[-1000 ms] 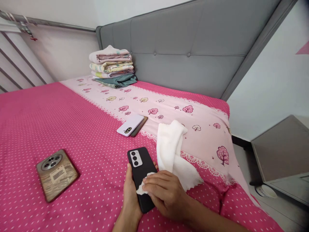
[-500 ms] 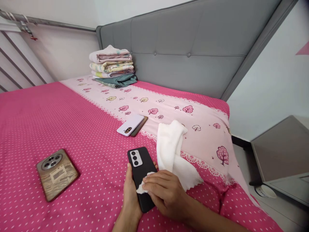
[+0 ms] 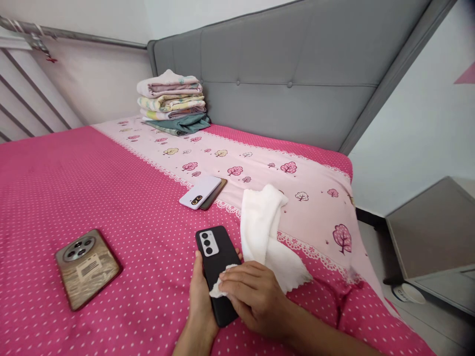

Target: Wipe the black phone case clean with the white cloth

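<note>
Left hand (image 3: pixel 201 301) grips black phone (image 3: pixel 218 258) from underneath. Right hand (image 3: pixel 257 296) arches over, gripping white wipe (image 3: pixel 216 290) against it.

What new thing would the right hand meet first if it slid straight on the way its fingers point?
Probably the left hand, at its thumb along the black smartphone; exact depth is hard to judge.

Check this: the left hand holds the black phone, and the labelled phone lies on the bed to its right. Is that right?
Not quite: in the head view, the labelled phone lies on the bed to the left of the black phone, which the left hand does hold.
</note>
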A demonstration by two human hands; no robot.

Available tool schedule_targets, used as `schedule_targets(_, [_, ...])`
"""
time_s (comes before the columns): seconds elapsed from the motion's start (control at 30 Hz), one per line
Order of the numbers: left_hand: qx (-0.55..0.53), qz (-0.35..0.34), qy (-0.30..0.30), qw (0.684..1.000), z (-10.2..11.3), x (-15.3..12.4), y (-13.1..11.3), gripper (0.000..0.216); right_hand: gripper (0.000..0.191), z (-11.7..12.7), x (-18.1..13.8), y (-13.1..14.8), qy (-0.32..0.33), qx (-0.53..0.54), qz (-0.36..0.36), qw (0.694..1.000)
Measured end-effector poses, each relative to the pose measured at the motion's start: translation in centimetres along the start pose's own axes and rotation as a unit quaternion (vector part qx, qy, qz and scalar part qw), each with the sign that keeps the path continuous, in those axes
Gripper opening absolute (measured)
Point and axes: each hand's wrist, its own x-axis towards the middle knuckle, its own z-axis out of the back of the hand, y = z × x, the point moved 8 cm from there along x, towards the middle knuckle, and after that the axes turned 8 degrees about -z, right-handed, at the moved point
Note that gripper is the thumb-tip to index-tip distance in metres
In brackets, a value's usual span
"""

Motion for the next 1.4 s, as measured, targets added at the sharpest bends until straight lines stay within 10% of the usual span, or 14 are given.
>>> schedule_targets(1.4, [0.009, -0.014, -0.008, 1.000, 0.10, 0.04, -0.11, 0.055, 0.022, -0.03, -0.21, -0.15, -0.003, -0.005, -0.001, 1.000])
